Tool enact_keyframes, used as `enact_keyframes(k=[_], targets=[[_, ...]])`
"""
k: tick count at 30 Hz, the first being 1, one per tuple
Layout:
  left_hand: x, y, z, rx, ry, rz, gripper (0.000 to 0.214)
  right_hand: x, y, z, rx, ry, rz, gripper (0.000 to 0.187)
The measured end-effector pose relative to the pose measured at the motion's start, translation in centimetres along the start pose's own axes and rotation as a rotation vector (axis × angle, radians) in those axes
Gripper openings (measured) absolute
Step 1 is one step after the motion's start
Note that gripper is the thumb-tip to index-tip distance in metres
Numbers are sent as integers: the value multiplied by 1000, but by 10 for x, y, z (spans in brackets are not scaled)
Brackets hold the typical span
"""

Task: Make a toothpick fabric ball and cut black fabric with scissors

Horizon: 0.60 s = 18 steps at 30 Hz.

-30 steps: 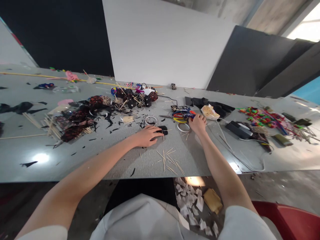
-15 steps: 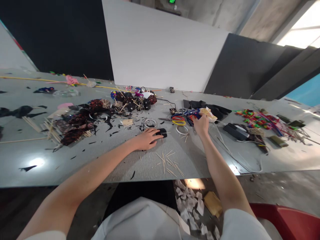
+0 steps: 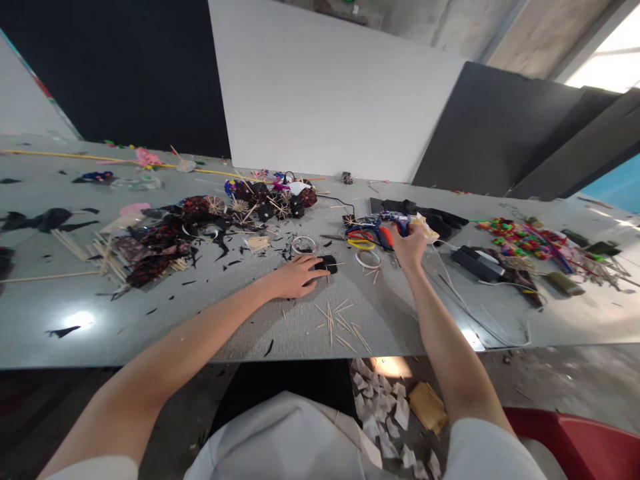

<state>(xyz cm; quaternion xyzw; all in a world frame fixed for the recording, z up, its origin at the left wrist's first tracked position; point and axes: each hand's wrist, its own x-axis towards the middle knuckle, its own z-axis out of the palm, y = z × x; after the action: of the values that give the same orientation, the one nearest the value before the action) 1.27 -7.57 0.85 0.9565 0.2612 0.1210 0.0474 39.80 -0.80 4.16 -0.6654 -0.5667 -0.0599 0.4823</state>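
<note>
My left hand point(image 3: 295, 277) rests low on the table, thumb and fingers around the near side of a small black piece point(image 3: 329, 264). Thin pale sticks lie across that piece or stick out of it. Farther right, my right hand point(image 3: 411, 245) is closed around a blue glue gun point(image 3: 399, 217) with an orange trigger point(image 3: 386, 237). Its grip is partly hidden by my fingers. Beside the glue gun lie a yellow ring point(image 3: 361, 244) and a white ring point(image 3: 368, 259). Several loose thin sticks point(image 3: 343, 323) are scattered nearer to me.
Dark bundles with sticks point(image 3: 155, 247) and spiky black balls point(image 3: 280, 202) crowd the left and back. A black adapter box point(image 3: 477, 265), a white cord point(image 3: 453, 293) and colourful pompoms point(image 3: 520, 237) are at right. A white panel point(image 3: 325, 93) stands behind the table.
My right hand has turned slightly on the glue gun, and more of the orange trigger shows. My left hand stays at the black piece. The view has shifted a little.
</note>
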Motion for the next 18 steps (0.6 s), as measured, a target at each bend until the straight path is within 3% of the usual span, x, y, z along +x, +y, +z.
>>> enact_keyframes(k=[7,13,18], targets=[[0,-1,0,-13,-46,-20,51,-20,-32,6,-79,-159,-94,46],[-1,-2,0,-9,-50,-32,51,-33,-41,16,-127,-408,-320,41],[-1,2,-3,27,-31,-17,51,-39,-40,20,-58,-444,-360,44]])
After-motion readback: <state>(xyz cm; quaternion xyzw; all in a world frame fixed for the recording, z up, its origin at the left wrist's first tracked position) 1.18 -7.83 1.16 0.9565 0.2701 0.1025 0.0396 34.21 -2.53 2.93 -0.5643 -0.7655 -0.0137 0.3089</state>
